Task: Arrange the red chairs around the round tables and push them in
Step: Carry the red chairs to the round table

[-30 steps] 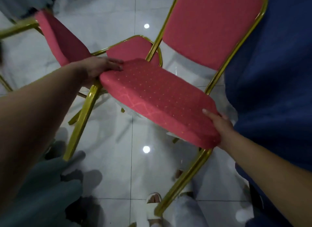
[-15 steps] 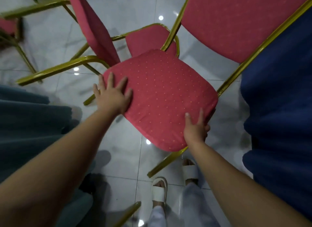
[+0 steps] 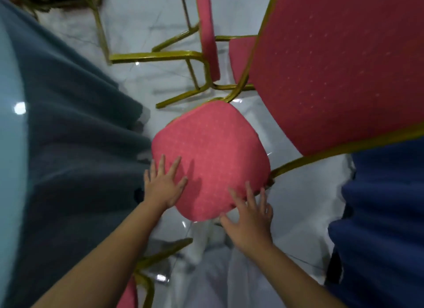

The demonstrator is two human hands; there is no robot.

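Note:
A red chair with a gold frame stands right in front of me. Its dotted seat (image 3: 213, 151) is in the middle of the view and its backrest (image 3: 332, 66) fills the upper right. My left hand (image 3: 163, 186) lies flat on the seat's near left edge with the fingers spread. My right hand (image 3: 250, 220) is spread at the seat's near right corner, fingertips on the cushion's edge. Neither hand is curled around the frame. The seat's left side is close to the grey-blue cloth (image 3: 68, 147) of a round table.
The table's glossy top (image 3: 11, 124) shows at the far left. A second red chair (image 3: 207, 32) stands behind, side-on. Part of a third red chair (image 3: 130, 294) is at the bottom left. A dark blue cloth (image 3: 378, 216) hangs at the right. The floor is glossy white tile.
The chair has come down from a tilted, lifted hold and turned towards the table at the left. Both hands went from gripping its seat edges to lying spread on the cushion.

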